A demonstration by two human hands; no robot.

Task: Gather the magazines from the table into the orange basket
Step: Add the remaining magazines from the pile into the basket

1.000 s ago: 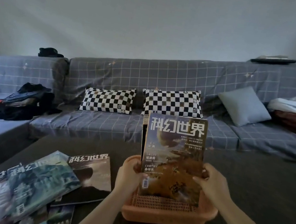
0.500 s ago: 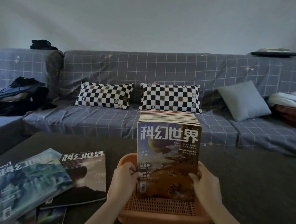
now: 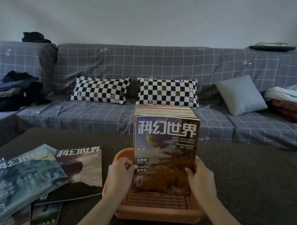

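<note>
A thick stack of magazines (image 3: 163, 153) stands upright on its lower edge inside the orange basket (image 3: 157, 213) in the middle of the dark table. The front cover is brown and blue with white Chinese lettering. My left hand (image 3: 120, 173) grips the stack's left edge and my right hand (image 3: 200, 181) grips its right edge, both low inside the basket. Several loose magazines (image 3: 24, 176) lie overlapping flat on the table at the lower left.
The dark table (image 3: 247, 194) stretches to the right of the basket. Behind it runs a grey checked sofa (image 3: 169, 67) with two chequered cushions, a grey cushion, dark clothes on the left and folded bedding on the right.
The stack has come down from above the basket and now rests inside it, with both hands lower along its edges. The view has dipped, showing the stack's top edge.
</note>
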